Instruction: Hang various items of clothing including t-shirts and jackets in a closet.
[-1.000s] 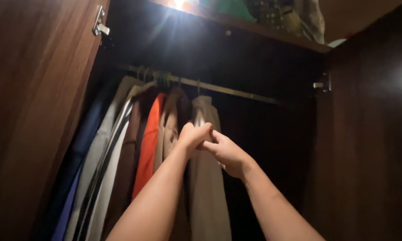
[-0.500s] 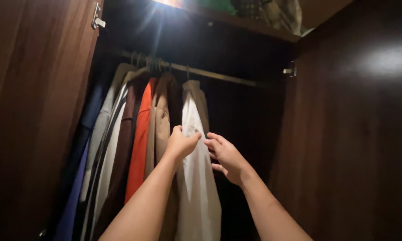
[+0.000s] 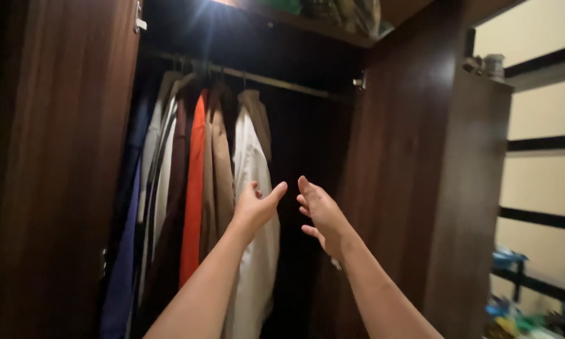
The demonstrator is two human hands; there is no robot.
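A dark wooden wardrobe stands open before me. On its rail [image 3: 282,85] hang several garments. The rightmost one is a pale beige shirt [image 3: 252,157] on a hanger. My left hand [image 3: 257,206] is open in front of that shirt, fingers spread, holding nothing. My right hand [image 3: 320,210] is open just to its right, before the dark empty part of the wardrobe, also holding nothing. An orange garment [image 3: 193,188] and a tan jacket [image 3: 218,176] hang left of the pale shirt.
The left door [image 3: 56,169] and the right door [image 3: 420,188] are swung open. A shelf [image 3: 320,19] above the rail carries folded cloth. Blue and white garments [image 3: 150,188] hang at the far left. A low table with clutter [image 3: 521,295] stands at the right.
Both hands have let go of the pale shirt and drawn back, opening. The view has swung right, showing the right door's edge and the room wall.
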